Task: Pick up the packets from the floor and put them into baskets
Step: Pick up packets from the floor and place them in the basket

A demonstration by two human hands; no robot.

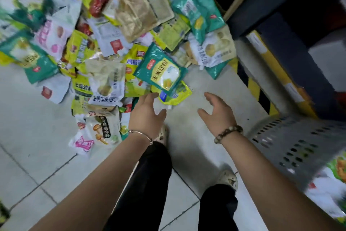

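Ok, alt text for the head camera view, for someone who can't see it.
The left hand and right hand, both open and empty, reach down toward a heap of food packets on a tiled floor, the left close to a green packet. A grey perforated basket sits at the right.

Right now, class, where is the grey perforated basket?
Head view, lower right: the grey basket sits on the floor, just right of the right hand.
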